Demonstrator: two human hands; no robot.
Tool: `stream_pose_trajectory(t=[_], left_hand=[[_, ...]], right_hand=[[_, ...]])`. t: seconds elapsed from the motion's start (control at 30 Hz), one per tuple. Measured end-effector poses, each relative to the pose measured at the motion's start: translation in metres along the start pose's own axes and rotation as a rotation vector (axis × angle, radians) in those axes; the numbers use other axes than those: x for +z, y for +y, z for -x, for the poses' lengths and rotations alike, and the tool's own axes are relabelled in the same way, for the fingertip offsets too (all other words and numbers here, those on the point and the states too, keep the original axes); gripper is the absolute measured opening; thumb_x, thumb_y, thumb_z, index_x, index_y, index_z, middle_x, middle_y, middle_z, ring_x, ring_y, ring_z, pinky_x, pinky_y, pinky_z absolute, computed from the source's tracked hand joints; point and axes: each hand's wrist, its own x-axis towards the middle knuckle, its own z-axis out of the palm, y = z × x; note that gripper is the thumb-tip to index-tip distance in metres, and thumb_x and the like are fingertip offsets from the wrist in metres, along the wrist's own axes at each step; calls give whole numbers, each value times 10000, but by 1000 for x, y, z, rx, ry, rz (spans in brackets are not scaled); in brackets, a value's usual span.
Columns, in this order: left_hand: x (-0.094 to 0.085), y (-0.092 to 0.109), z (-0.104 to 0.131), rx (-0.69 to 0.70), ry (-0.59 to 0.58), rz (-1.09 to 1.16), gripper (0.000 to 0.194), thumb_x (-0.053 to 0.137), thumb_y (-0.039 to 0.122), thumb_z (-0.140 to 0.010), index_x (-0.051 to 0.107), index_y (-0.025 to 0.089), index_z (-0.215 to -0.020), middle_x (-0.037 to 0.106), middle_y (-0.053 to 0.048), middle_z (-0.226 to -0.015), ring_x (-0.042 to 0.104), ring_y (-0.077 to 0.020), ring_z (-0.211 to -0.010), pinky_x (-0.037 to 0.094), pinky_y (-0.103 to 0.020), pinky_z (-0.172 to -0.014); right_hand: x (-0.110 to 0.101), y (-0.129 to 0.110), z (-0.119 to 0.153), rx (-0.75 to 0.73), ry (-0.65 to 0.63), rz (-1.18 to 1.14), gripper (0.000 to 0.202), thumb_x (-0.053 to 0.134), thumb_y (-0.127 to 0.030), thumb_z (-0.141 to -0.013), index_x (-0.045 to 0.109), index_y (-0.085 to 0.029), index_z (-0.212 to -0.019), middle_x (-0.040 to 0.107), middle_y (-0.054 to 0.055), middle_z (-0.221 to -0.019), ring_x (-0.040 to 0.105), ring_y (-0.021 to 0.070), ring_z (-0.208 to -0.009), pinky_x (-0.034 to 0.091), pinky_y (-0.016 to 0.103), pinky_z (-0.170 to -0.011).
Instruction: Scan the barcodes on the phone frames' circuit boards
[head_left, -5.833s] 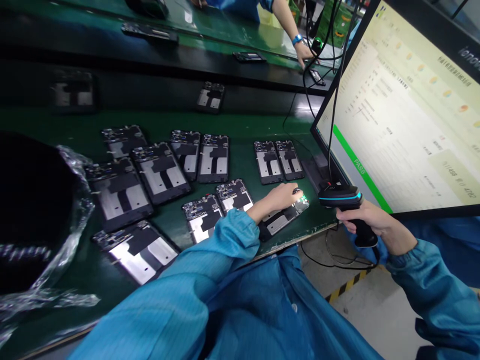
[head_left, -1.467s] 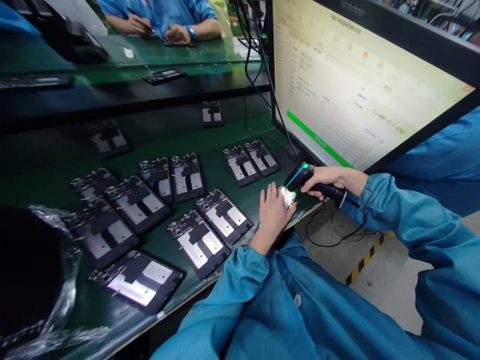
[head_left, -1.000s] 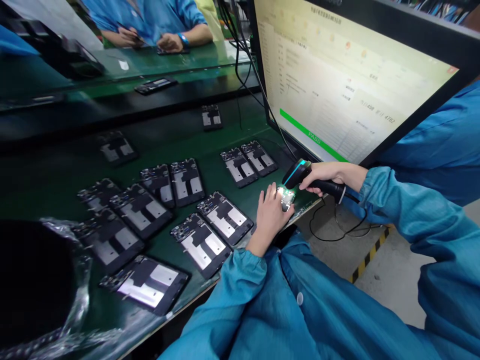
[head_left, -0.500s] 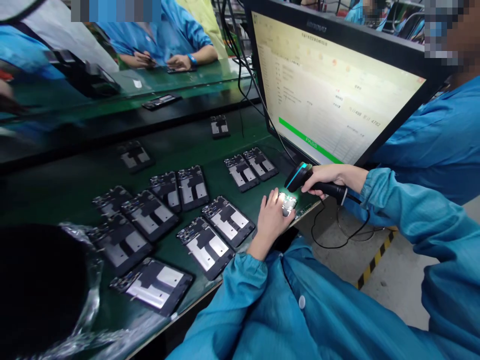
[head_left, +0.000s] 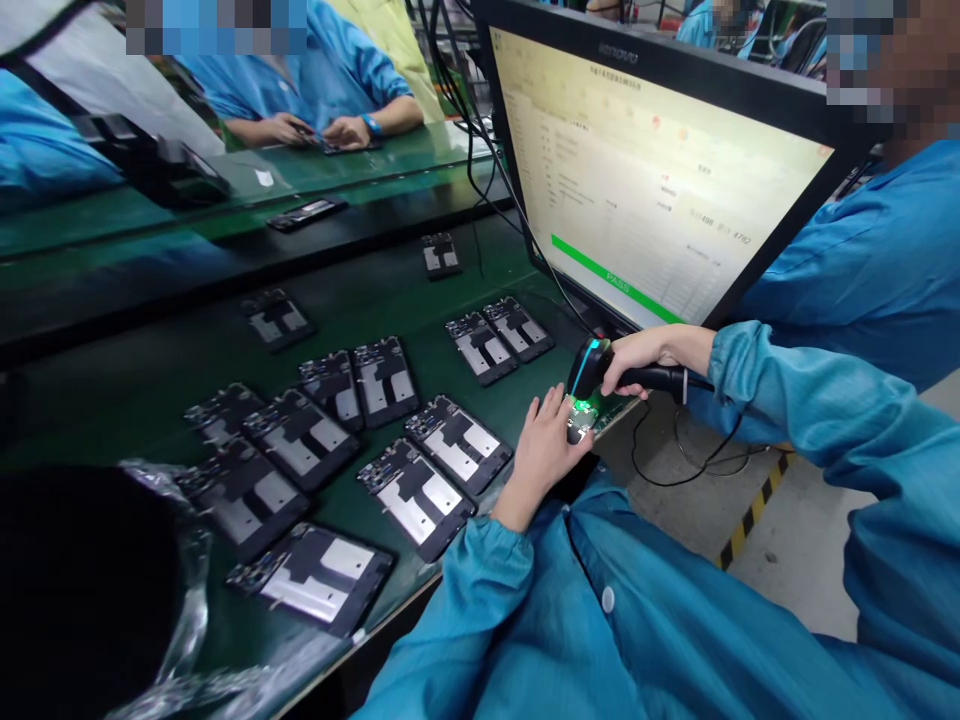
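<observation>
While holding a black scanner (head_left: 589, 370) with the right hand (head_left: 639, 357), directing its head down at a phone unit (head_left: 580, 422) on the table (head_left: 397, 300), close to the near edge. Right fingers (head_left: 630, 388) clenched around the scanner handle; left hand (head_left: 541, 447) laid over the same phone unit, with fingers (head_left: 553, 402) released, extended rather flat. On the visible end of this unit, green light just under the scanner head. Further to the far side, two open phone units (head_left: 481, 347) side by side, near the monitor (head_left: 660, 170). On the monitor screen, to be read in a green bar (head_left: 617, 283): "PASS". To the left of the left hand, two more units (head_left: 417, 498), placed close together and slanted. Further left, a group of five units (head_left: 301, 435), some touching or overlapping, and nearer, one unit (head_left: 315, 577) turned more sideways. At the near left, clear plastic wrap (head_left: 193, 590) beside a big dark object (head_left: 82, 590), too dark to identify. Across the table, a person (head_left: 300, 85) in blue, with both hands at a small dark device (head_left: 352, 148).
</observation>
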Motion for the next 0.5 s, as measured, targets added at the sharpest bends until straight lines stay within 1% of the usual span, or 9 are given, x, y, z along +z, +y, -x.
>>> stream_pose_trajectory(t=[0.23, 0.5], left_hand=[[-1, 0, 1, 5, -12, 7, 612, 595, 446, -863, 480, 116, -1366, 419, -200, -1527, 366, -305, -1446, 258, -488, -1210], [-2, 0, 2, 3, -11, 25, 638, 594, 445, -860, 455, 140, -1402, 409, -177, -1541, 368, -303, -1445, 265, -489, -1206]], right_hand=[[0, -5, 2, 8, 2, 24, 272, 766, -285, -728, 566, -136, -618, 533, -32, -508, 469, 75, -431, 507, 203, -451], [3, -7, 10, -14, 34, 29, 221, 744, -251, -715, 579, -132, -631, 539, -29, -505, 469, 76, -426, 508, 202, -436]])
